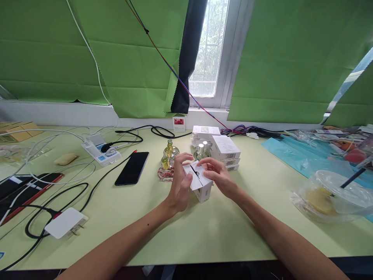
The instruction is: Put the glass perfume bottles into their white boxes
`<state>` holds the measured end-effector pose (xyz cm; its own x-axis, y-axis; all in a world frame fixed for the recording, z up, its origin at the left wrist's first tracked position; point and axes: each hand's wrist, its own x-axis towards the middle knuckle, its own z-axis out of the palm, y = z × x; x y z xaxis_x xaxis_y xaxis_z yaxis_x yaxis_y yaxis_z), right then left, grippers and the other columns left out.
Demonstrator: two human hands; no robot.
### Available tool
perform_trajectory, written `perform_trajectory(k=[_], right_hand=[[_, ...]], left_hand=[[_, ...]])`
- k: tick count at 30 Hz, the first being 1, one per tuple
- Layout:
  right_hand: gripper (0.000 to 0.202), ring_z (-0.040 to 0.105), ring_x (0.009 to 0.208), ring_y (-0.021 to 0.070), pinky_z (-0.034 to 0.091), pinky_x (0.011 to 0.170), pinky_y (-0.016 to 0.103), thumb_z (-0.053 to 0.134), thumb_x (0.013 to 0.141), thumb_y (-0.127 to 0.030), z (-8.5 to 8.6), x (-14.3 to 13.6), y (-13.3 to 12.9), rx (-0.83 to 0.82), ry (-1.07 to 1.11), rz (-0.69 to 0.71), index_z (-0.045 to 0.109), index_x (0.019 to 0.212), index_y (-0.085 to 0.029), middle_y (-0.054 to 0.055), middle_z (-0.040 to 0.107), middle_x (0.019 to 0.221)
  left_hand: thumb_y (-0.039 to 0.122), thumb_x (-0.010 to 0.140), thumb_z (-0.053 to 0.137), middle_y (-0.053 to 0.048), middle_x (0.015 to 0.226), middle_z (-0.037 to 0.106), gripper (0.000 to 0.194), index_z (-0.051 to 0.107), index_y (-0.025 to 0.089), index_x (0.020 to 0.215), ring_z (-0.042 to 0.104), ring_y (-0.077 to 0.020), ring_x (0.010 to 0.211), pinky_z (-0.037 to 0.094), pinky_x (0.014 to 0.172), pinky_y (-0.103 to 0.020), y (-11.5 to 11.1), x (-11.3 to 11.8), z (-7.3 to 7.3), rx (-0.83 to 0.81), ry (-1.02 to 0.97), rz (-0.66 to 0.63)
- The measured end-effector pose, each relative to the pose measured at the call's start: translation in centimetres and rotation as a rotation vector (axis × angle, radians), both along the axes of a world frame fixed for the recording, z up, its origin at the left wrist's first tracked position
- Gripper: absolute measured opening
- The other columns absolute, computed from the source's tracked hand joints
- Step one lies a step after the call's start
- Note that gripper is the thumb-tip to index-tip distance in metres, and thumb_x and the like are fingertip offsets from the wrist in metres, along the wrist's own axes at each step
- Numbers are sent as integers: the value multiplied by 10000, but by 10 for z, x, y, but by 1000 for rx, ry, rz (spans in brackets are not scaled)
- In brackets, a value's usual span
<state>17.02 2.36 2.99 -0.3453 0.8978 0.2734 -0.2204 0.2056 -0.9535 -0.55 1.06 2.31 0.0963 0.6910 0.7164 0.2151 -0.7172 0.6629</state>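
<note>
A small white carton (203, 193) stands tilted on the table between my hands, its top flaps spread and a dark gap showing inside. My left hand (182, 184) grips its left side, thumb on the flap. From the right, the fingers of my right hand (217, 174) press on the other flap, near the opening. Just behind and left are perfume bottles with gold caps (166, 163) and pinkish glass. Clear bottles with silver caps (201, 147) stand behind the carton, partly hidden by my fingers. Stacked white boxes (225, 147) with barcodes sit at the back right.
A black phone (132, 168) lies left of the bottles. Further left are a power strip (100, 149), a white charger (66, 223) and tangled cables. At the right stand a plastic cup with a straw (344, 190) and blue sheeting (294, 155). A small box with a red picture (178, 123) is by the wall.
</note>
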Motion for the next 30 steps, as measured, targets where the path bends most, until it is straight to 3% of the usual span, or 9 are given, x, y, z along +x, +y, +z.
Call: perform_trajectory(k=[7,14,21,30], right_hand=[[236,398,654,119,296,543,237,746,786,-358,-3,0,1,13,8,22,735,998,-255,-42,379,731],[259,403,656,123,301,549,240,753,782,-385,-2,0,1,14,-2,21,729,1001,-249,-41,387,732],[260,403,653,125,306,557,244,739,787,-374,-1,-1,0,6,-13,23,725,1016,-252,-43,389,725],[217,395,646,122,294,548,245,733,797,-347,1,-2,-3,21,-14,15,725,993,-256,-42,389,721]], left_hand=[[396,994,375,-96,1255,529,269,499,294,1210,499,-289,1278,486,1031,-516,2,1,0,-9,-50,-83],[393,1023,446,-113,1274,545,262,463,268,1254,450,-274,1368,383,1149,-557,1,3,6,67,-32,-70],[483,1005,500,-95,1258,478,258,457,277,1154,605,-234,1154,574,903,-444,-1,9,4,34,-177,-6],[498,1008,484,-63,1137,503,246,468,263,1077,611,-210,1055,563,860,-406,-3,10,6,32,-167,-6]])
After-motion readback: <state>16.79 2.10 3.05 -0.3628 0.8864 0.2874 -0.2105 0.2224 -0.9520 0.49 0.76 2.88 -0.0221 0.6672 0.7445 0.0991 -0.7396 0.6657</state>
